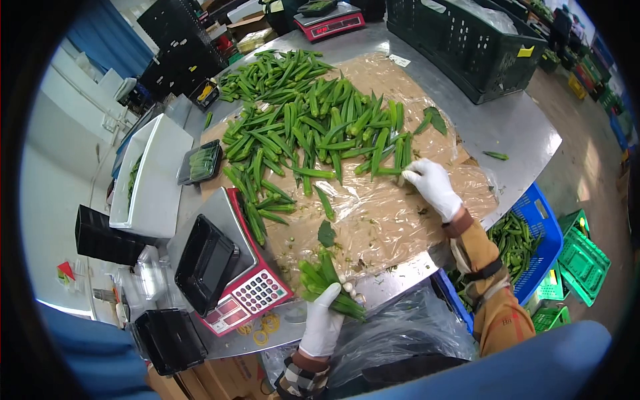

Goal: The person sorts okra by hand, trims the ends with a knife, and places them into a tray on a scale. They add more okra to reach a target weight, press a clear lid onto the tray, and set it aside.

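My left hand [323,327], in a white glove, is closed round a bunch of green okra [321,277] near the table's front edge. My right hand [430,185], also gloved in white, has its fingertips pinched at the stem end of an okra pod [389,171] at the right side of the pile. The large okra pile [300,123] lies on brown paper under clear film [380,233]. Left of my left hand stands a red scale [257,290] with a black tray [203,263] on it.
A filled black tray [200,162] and a white foam box [150,180] are at the left. A dark green crate [467,50] and a second scale [330,25] stand at the back. Right of the table is a blue crate [543,233] of okra.
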`<action>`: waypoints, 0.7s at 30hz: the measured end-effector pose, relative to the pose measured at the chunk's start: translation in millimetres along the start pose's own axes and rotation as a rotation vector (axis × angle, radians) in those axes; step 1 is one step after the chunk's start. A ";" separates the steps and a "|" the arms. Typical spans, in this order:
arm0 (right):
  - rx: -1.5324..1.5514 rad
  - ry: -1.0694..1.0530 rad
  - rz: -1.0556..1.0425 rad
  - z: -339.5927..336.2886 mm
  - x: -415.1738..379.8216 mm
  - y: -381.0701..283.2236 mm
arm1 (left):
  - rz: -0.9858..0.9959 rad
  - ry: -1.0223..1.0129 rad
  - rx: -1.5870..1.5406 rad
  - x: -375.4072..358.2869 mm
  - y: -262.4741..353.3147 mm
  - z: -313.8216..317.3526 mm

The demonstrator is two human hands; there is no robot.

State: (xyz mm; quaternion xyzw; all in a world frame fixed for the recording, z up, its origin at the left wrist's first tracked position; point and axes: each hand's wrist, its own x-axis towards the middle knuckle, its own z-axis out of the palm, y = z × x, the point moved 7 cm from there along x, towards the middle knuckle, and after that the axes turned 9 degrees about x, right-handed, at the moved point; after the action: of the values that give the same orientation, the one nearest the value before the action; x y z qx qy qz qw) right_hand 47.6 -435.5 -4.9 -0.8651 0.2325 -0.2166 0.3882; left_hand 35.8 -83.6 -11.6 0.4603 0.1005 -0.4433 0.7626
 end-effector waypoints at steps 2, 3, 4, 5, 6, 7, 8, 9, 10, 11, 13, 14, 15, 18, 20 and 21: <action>0.325 -0.074 0.157 6.8 -21.8 16.4 | 0.014 -0.005 0.004 2.6 -0.1 -3.9; 0.480 -0.120 0.284 4.2 -37.2 9.8 | 0.016 -0.009 0.006 3.0 -0.1 -3.2; 0.635 -0.164 0.414 4.3 -53.6 4.7 | 0.016 -0.014 0.010 3.3 -0.1 -2.1; 0.734 -0.153 0.452 2.6 -66.3 -0.1 | 0.015 -0.020 0.014 3.4 -0.7 -0.7; 0.833 -0.140 0.488 1.5 -78.4 -4.1 | 0.012 -0.030 0.004 4.0 -2.3 0.5; 0.931 -0.128 0.523 3.3 -89.8 -6.4 | 0.011 -0.040 -0.006 5.2 -4.0 1.1; 1.043 -0.111 0.481 8.4 -97.8 -9.1 | 0.012 -0.049 -0.016 6.4 -5.4 1.5; 1.022 -0.120 0.494 10.6 -106.7 -19.3 | 0.013 -0.047 -0.020 7.3 -6.7 1.1; 1.002 -0.129 0.507 15.4 -115.8 -31.7 | 0.016 -0.044 -0.024 7.9 -8.0 0.6; 1.034 -0.193 0.506 31.2 -129.4 -39.1 | 0.019 -0.040 -0.027 8.1 -8.9 0.9; 0.911 -0.328 0.296 50.0 -147.8 -77.7 | 0.118 0.035 -0.056 3.7 -0.3 14.2; 0.751 -0.392 0.090 51.4 -152.8 -106.9 | 0.165 0.072 -0.070 1.5 3.8 17.7; 0.585 -0.439 -0.061 56.3 -155.8 -121.6 | 0.129 0.063 -0.073 3.1 1.3 14.7; 0.640 -0.604 -0.010 60.5 -134.0 -124.7 | 0.066 0.082 -0.062 8.9 -4.5 -6.8; 0.446 -0.234 0.101 48.3 -83.9 -94.8 | 0.080 0.155 -0.032 7.4 -6.0 -21.4; 0.223 0.030 -0.083 40.9 -55.4 -84.5 | 0.102 0.159 -0.028 7.3 -6.0 -23.9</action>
State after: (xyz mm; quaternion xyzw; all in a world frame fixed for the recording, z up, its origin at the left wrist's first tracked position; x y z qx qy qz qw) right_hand 45.9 -330.7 24.8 -0.8219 0.1768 -0.2700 0.4693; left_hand 41.6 -70.1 -32.7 0.4878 0.1436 -0.3644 0.7802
